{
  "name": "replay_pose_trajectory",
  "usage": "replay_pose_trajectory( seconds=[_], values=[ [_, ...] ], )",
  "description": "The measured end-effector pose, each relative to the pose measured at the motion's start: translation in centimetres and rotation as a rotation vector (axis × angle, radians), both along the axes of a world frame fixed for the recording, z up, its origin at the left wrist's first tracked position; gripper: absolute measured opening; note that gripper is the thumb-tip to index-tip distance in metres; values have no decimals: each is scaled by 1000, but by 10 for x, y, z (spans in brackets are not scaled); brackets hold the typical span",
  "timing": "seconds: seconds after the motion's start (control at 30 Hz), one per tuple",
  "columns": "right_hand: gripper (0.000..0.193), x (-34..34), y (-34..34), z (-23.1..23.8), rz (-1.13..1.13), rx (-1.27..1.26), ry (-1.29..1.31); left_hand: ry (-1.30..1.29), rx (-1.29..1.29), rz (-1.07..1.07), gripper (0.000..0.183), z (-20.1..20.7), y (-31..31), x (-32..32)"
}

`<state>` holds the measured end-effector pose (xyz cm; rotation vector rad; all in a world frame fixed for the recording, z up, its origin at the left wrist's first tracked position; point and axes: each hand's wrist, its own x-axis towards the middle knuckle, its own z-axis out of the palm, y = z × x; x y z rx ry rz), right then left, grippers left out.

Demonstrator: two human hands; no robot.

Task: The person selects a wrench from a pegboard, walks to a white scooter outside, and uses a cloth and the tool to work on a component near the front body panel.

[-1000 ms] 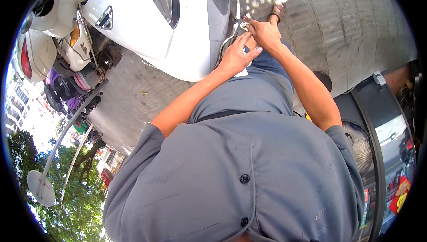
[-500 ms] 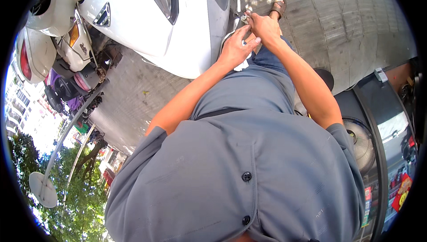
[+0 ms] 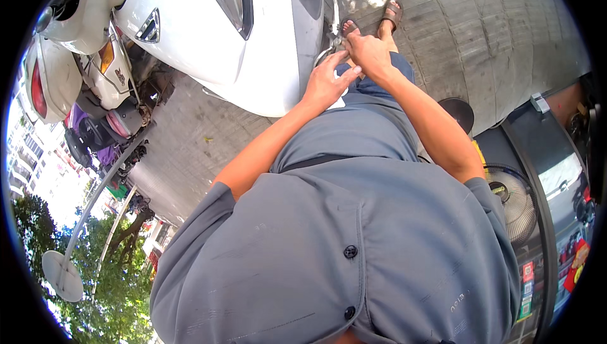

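A large white scooter [image 3: 265,66] stands in front of me, its grey side panel nearest my hands. My left hand [image 3: 324,84] lies beside that panel, fingers stretched forward and thumb apart, the fingertips close to a small metal part [image 3: 338,44] at the scooter's edge. Over the same metal part, my right hand [image 3: 369,55] has its fingers curled and pressed together. What it grips is hidden under the fingers. Below my left hand a small piece of white material [image 3: 339,102] shows against my clothes.
More parked scooters [image 3: 104,72] crowd the left. My sandalled feet [image 3: 392,14] stand on grey paving [image 3: 455,47]. To the right are a round dark stool seat [image 3: 456,115], a fan [image 3: 511,202] and a glass shop front [image 3: 563,173]. A pole with a round disc [image 3: 63,274] rises at lower left.
Both hands have shifted slightly down and left, and the fingers of the left hand sit nearer the metal part. More of my feet and of that metal part now shows.
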<state>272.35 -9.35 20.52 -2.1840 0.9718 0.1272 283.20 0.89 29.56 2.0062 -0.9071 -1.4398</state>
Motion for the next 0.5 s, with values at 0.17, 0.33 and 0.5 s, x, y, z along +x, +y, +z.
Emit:
replay_pose_trajectory(
  seconds=[0.17, 0.33, 0.5],
  values=[
    [30, -5, 10, 12, -130, 138, 43, 29, 30, 32, 52, 1, 8, 4],
    [35, 1, -34, 13, -228, 86, 125, 31, -40, -28, 49, -10, -6, -3],
    [35, 7, -35, -4, -108, 104, 127, 38, 46, 26, 35, -7, -11, 8]
  ],
)
